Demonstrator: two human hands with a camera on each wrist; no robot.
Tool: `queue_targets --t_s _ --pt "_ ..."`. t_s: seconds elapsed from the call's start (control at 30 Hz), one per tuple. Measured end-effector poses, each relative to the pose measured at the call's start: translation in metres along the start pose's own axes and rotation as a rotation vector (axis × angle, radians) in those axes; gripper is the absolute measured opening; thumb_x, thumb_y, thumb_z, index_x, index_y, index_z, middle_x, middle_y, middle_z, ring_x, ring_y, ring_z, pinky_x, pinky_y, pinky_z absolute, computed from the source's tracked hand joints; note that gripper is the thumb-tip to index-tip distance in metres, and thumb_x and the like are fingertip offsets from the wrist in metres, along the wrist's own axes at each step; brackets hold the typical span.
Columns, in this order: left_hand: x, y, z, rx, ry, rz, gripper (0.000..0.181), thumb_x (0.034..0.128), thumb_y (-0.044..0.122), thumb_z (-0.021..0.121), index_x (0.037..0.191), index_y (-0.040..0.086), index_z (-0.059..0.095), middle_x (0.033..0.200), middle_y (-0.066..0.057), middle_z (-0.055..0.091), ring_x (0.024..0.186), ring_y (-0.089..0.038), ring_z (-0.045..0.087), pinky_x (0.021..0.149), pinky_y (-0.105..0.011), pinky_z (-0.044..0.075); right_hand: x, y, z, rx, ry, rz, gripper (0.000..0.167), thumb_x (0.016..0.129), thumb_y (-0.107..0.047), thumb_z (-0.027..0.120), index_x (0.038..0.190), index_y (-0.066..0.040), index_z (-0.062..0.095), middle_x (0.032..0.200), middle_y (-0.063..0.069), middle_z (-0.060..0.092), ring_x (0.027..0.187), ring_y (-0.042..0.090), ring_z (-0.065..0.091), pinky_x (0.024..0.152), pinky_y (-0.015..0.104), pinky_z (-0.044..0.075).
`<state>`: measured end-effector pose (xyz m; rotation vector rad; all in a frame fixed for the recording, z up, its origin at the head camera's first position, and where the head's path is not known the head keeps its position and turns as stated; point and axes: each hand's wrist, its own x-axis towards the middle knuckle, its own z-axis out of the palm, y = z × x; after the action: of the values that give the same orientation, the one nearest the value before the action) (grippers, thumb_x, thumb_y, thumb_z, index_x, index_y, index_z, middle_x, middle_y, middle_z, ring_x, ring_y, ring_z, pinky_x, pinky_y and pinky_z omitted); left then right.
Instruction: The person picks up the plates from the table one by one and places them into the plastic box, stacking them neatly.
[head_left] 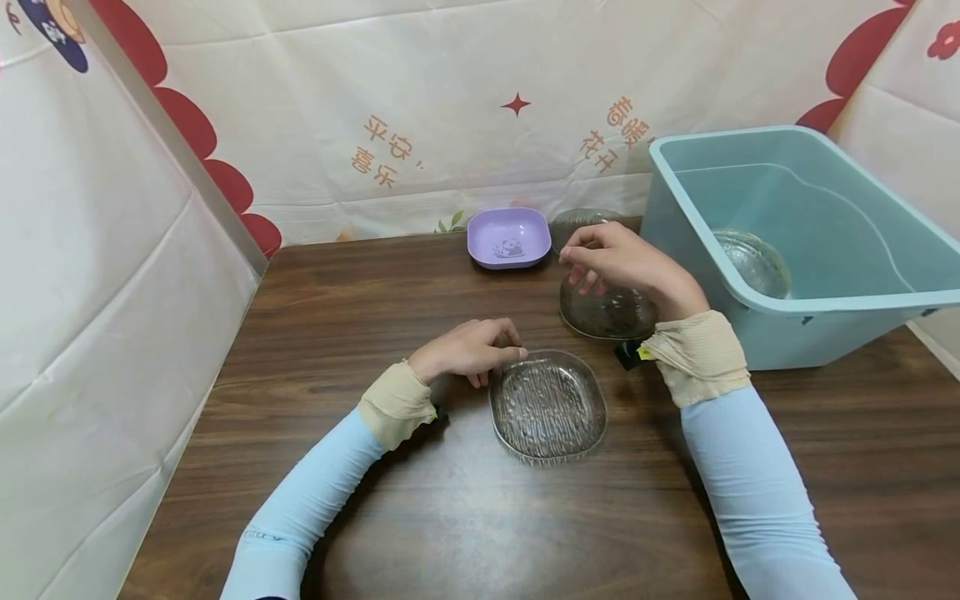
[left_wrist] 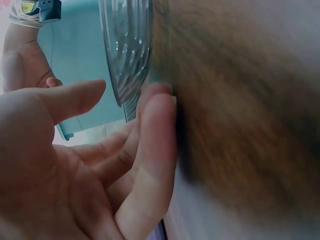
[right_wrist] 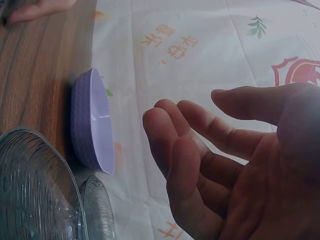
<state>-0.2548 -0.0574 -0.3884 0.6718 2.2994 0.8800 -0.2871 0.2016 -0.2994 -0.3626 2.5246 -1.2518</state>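
Across the brown table (head_left: 337,333), the work looks to me only partway along: one clear dish (head_left: 753,260) lies inside the blue tub (head_left: 795,337), while three more and a purple bowl (head_left: 509,237) are out on the wood. The person's left hand (head_left: 472,348) is at the left edge of the near dish (head_left: 550,408), thumb and fingers loosely apart about its rim — not gripping, as far as I can see, though I can't tell whether they touch it. The right hand (head_left: 626,262) hangs above the middle dish (head_left: 611,319), fingers loosely bent round nothing. It partly covers that one and the back dish (head_left: 581,218), which sits beside the bowl near the patterned cloth (head_left: 450,83). I'd judge the tub's tall side the main obstacle — any dish crossing must clear it.
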Motion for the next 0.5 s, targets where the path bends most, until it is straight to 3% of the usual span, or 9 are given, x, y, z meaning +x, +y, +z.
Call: queue_targets --t_s 0.3,0.5 --pt "0.0004 0.0014 0.0021 0.004 -0.075 0.03 0.033 0.101 0.033 0.068 0.126 0.014 0.058 0.072 -0.009 0.067 0.052 -0.022 0.068 0.051 -0.038 0.062 0.0019 0.0041 0.0018 0.002 -0.005 0.015 0.027 0.108 -0.025 0.055 0.115 -0.001 0.067 0.092 0.017 0.075 0.071 0.027 0.072 0.059 0.037 0.061" --pt "0.001 0.0006 0.0032 -0.027 -0.076 0.046 0.017 0.1035 0.021 0.064 0.112 0.008 0.057 0.069 -0.006 0.061 0.051 -0.02 0.067 0.051 -0.037 0.063 0.0041 0.0056 0.0015 0.007 -0.01 0.011 0.028 0.108 -0.025 0.055 0.115 -0.001 0.067 0.091 0.016 0.074 0.07 0.025 0.072 0.059 0.038 0.061"
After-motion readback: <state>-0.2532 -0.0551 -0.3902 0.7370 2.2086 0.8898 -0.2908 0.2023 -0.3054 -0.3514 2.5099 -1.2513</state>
